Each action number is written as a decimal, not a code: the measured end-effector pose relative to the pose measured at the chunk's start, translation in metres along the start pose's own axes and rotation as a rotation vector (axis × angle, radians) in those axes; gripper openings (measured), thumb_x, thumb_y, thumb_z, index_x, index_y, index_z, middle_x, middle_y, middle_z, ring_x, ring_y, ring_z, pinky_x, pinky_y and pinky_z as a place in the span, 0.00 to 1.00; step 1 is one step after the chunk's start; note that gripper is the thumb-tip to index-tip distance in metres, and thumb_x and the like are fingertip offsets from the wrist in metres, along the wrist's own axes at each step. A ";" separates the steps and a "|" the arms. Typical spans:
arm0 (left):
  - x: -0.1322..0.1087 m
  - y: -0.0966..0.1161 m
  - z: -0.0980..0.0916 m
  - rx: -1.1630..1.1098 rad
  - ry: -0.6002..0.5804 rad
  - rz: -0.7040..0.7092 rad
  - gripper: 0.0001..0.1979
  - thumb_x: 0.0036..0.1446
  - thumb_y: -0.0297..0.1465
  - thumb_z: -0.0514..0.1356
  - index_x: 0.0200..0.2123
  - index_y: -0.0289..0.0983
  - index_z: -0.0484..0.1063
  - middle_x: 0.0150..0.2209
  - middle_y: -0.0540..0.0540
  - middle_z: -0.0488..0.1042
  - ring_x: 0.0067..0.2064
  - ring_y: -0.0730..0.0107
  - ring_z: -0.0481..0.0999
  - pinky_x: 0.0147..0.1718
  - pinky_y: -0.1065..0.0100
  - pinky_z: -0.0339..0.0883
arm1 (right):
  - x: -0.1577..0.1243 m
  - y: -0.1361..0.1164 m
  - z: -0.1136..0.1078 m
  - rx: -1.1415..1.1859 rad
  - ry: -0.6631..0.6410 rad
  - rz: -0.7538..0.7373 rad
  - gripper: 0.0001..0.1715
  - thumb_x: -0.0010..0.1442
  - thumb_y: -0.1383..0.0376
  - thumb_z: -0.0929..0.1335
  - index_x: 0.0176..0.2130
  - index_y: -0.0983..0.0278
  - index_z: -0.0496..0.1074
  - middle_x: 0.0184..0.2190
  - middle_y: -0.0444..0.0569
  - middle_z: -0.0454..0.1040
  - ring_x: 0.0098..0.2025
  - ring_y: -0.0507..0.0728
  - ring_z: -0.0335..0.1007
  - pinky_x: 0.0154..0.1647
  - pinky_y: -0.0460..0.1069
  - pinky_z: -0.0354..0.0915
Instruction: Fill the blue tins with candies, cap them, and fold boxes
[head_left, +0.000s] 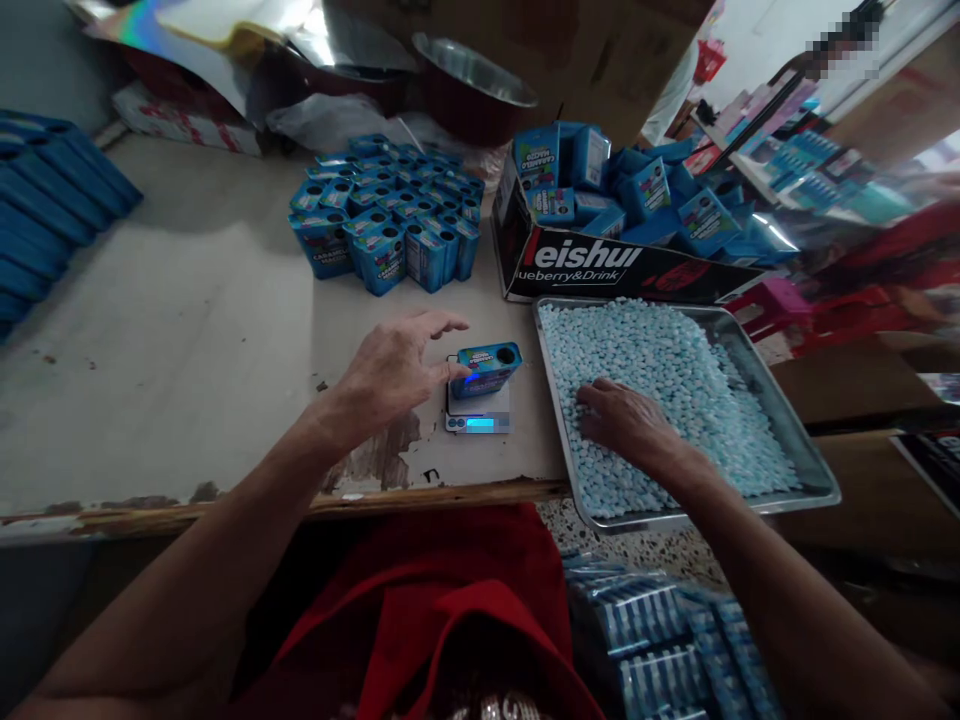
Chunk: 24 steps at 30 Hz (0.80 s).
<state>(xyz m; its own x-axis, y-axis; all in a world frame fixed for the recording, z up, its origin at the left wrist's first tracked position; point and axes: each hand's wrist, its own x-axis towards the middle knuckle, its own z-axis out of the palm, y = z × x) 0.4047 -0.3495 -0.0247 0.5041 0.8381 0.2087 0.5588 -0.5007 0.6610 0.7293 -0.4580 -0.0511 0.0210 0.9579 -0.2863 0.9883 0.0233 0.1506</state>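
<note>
Blue box (pixel 486 376), one, standing on a small scale (pixel 491 404), one, with lit display. Hands, two: left hand (pixel 396 362), thumb and forefinger spread wide, thumb at the box's left end, contact uncertain; right hand (pixel 628 418), fingertips sunk among pale-blue and white pieces (pixel 637 345), too many to count, so whether it grips any cannot be told. Metal tray (pixel 772 405), one, holding the pieces. Standing boxes (pixel 401 215), one cluster behind the scale, well over twenty, overlapping. Printed carton (pixel 585 262), one, heaped with similar boxes, number obscured.

Edges and room: scale near the worn front edge of the table (pixel 187 330); narrow strip of tabletop between scale and tray; tray projecting past that edge; broad stretch of tabletop left of the left forearm.

Box appearance: slim, blue, pale lettering, dark round opening toward the top's right end.
</note>
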 end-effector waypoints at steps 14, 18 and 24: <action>-0.005 0.011 -0.003 0.026 -0.011 -0.015 0.24 0.56 0.37 0.70 0.55 0.40 0.76 0.54 0.43 0.78 0.52 0.58 0.79 0.53 0.58 0.72 | 0.009 0.041 0.006 0.611 0.071 0.104 0.10 0.53 0.63 0.69 0.35 0.64 0.78 0.23 0.44 0.75 0.24 0.53 0.71 0.28 0.47 0.61; -0.002 0.008 0.000 0.020 -0.015 -0.036 0.23 0.56 0.37 0.70 0.55 0.41 0.76 0.53 0.44 0.79 0.52 0.58 0.79 0.52 0.59 0.72 | 0.017 0.042 -0.015 0.788 0.035 0.184 0.12 0.52 0.60 0.73 0.32 0.67 0.80 0.18 0.45 0.73 0.21 0.54 0.72 0.25 0.47 0.65; 0.000 -0.004 -0.003 -0.010 -0.053 -0.103 0.24 0.56 0.39 0.69 0.56 0.42 0.76 0.53 0.43 0.80 0.51 0.57 0.80 0.51 0.59 0.74 | 0.037 0.001 -0.067 1.158 0.107 -0.073 0.14 0.52 0.58 0.76 0.34 0.66 0.79 0.20 0.45 0.75 0.21 0.52 0.70 0.22 0.46 0.64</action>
<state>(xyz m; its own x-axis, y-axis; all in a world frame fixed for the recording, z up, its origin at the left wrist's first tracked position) 0.4007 -0.3471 -0.0249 0.4789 0.8720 0.1010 0.6026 -0.4103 0.6845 0.7209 -0.4038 0.0021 0.0003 0.9857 -0.1686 0.5350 -0.1426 -0.8327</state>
